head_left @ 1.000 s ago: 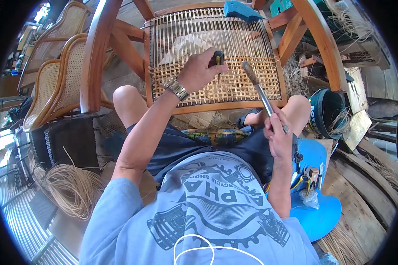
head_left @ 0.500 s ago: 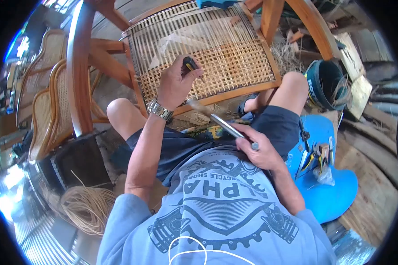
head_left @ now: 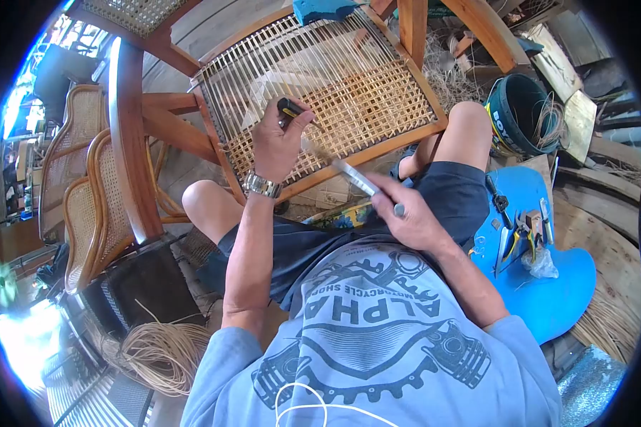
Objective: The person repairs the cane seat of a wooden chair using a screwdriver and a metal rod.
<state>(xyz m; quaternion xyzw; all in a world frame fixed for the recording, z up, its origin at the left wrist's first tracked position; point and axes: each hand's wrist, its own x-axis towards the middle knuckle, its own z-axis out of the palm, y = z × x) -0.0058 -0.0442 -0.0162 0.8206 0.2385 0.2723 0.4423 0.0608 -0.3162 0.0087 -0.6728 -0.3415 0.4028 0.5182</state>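
Has the cane seat (head_left: 367, 103) at twelve o'clock, set in its wood frame (head_left: 399, 147) just past the knees (head_left: 463, 124), seemingly placed there for reach by both hands. Holds a pick (head_left: 286, 107) in the left hand (head_left: 276, 146) at eleven o'clock, with fingers curled tightly round the black handle and thin shank aimed towards four, presumably to steer the tip; hovers over the seat's woven part, but cannot tell whether touching. Grips a metal rod (head_left: 356, 178) in the right hand (head_left: 412, 220) at three o'clock, closed near one end and apart from the seat, with blurred far end towards ten, perhaps to leave length free. Farther out, has tools (head_left: 528, 238) on a blue surface (head_left: 555, 306) between three and four, probably for handiness; a bucket (head_left: 504, 135) at two; coiled cane (head_left: 160, 356) between seven and eight.
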